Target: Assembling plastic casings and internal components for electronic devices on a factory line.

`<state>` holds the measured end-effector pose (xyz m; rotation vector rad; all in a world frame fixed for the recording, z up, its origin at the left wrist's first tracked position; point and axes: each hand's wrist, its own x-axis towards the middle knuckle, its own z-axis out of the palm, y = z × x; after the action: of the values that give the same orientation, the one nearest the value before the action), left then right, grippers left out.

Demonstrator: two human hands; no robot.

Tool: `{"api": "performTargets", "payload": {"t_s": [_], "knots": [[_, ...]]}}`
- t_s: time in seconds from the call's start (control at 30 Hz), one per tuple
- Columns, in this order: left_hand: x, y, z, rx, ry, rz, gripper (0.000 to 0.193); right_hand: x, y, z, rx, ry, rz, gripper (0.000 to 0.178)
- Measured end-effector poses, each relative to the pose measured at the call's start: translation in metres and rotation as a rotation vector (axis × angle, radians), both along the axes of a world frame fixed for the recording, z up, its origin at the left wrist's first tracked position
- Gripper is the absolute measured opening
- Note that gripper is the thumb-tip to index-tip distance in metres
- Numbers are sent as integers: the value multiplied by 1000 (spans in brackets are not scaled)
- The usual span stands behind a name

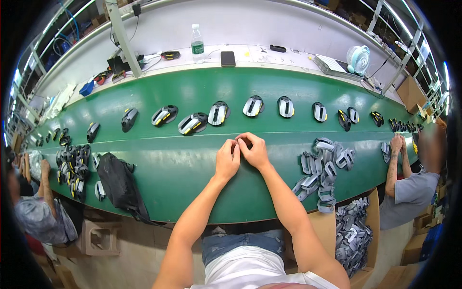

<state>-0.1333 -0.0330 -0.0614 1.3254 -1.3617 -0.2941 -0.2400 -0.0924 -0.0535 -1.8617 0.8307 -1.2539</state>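
Note:
Both of my hands meet above the middle of the green table [255, 202]. The fingertips of my left hand [227, 159] are pinched together and touch those of my right hand [255, 151], which are curled in as well. Whatever they hold, if anything, is too small or hidden to make out. Just beyond them lie oval black-and-silver plastic parts, among them one with yellow marks [193, 124] and a silver-ribbed one [219, 113]. To the right of my right forearm is a loose heap of grey plastic frames [328, 173].
A black bag [118, 180] lies left, beside a pile of black-and-yellow parts [73, 164]. At lower right, a cardboard box [373, 216] holds many grey frames. Co-workers sit at both ends. A bottle [197, 45], a dark phone-like slab [227, 59] and a fan [358, 59] stand along the back.

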Motion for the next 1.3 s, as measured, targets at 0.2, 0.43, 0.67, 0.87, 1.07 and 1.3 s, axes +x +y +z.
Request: {"api": "performTargets", "payload": {"t_s": [0.2, 0.43, 0.67, 0.87, 1.07, 1.3], "knots": [[-2, -2, 2, 13, 34, 6, 13, -3, -5, -3, 52, -41, 48, 12], [-1, 0, 2, 21, 20, 12, 12, -2, -4, -5, 73, -45, 52, 13], [-2, 1, 2, 23, -2, 28, 12, -2, -4, -6, 53, -47, 5, 16], [-4, 3, 5, 62, -12, 44, 18, -1, -1, -2, 22, -77, -54, 20], [-5, 4, 8, 57, 19, 13, 18, -1, -4, -5, 47, -87, -56, 25], [-2, 2, 0, 40, -23, 0, 18, -1, 1, 3, -4, -47, -37, 30]]}}
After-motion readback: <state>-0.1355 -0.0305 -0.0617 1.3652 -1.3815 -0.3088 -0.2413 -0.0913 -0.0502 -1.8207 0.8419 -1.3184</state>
